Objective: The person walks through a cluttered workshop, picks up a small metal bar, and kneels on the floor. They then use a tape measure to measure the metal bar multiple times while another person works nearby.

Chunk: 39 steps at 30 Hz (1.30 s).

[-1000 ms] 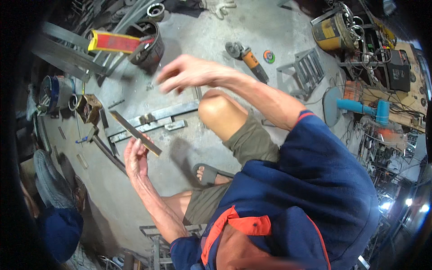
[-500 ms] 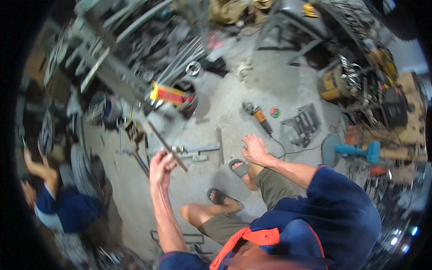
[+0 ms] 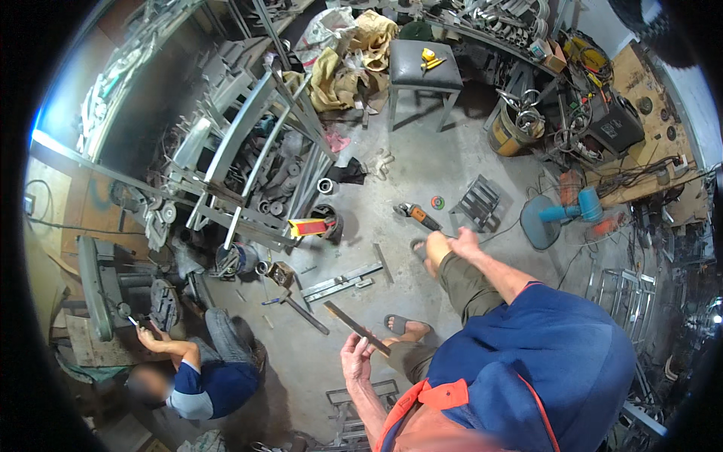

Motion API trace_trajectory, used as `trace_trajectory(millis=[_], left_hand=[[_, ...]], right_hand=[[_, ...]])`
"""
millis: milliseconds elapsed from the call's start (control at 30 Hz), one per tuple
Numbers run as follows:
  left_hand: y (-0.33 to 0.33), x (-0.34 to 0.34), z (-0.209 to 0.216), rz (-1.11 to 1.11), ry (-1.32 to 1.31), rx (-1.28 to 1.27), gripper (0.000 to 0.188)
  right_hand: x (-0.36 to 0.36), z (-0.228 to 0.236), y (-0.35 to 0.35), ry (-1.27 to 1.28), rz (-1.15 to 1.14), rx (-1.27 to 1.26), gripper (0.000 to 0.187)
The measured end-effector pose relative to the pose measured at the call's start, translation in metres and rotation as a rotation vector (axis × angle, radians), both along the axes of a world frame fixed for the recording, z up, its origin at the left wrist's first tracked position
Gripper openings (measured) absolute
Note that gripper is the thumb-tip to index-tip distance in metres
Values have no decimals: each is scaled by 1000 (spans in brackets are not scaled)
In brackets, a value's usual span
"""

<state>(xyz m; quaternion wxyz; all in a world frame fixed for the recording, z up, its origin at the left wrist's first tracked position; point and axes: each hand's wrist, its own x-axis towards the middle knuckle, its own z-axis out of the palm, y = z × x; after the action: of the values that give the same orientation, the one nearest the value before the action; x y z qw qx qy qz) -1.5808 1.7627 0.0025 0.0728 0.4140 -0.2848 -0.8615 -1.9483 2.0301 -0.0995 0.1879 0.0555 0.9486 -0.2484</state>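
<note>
A narrow, flat dark metal bar point(image 3: 348, 321) is pinched in my left hand point(image 3: 357, 358). It slants above the floor, one end pointing away from me. My right hand point(image 3: 465, 242) is beside my raised right knee; its fingers are blurred and I cannot see anything in it. Past that hand lie an orange and black angle grinder point(image 3: 419, 216), a small green and orange disc point(image 3: 437, 202) and a slotted dark metal frame point(image 3: 480, 200). On the floor ahead of the bar are joined silver metal profiles point(image 3: 343, 281) and a hammer point(image 3: 305, 312).
At left a co-worker point(image 3: 215, 384) crouches, holding a thin white object. A metal rack point(image 3: 248, 143) stands ahead left, a black stool point(image 3: 425, 71) at the back. On the right are a bucket of metal parts point(image 3: 512, 135) and a blue fan point(image 3: 542, 221), its cord on the floor.
My view has shifted, so more of the room's far side shows. The bar stays in my left hand, now nearer my body. My right hand has moved from open in the air to beside my knee.
</note>
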Motion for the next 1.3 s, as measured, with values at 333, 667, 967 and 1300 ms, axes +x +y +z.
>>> trace_trajectory(millis=[333, 667, 967, 1300], left_hand=[[-6, -176, 76, 51, 117, -143, 38], [43, -494, 101, 294, 53, -55, 54], [49, -612, 133, 264, -166, -41, 63], [31, -587, 159, 282, 55, 3, 49]], right_hand=[[-321, 89, 11, -16, -189, -595, 44], [-788, 17, -103, 205, 69, -34, 63], [-886, -42, -174, 123, 174, 390, 85], [-814, 31, -188, -413, 281, -778, 19]])
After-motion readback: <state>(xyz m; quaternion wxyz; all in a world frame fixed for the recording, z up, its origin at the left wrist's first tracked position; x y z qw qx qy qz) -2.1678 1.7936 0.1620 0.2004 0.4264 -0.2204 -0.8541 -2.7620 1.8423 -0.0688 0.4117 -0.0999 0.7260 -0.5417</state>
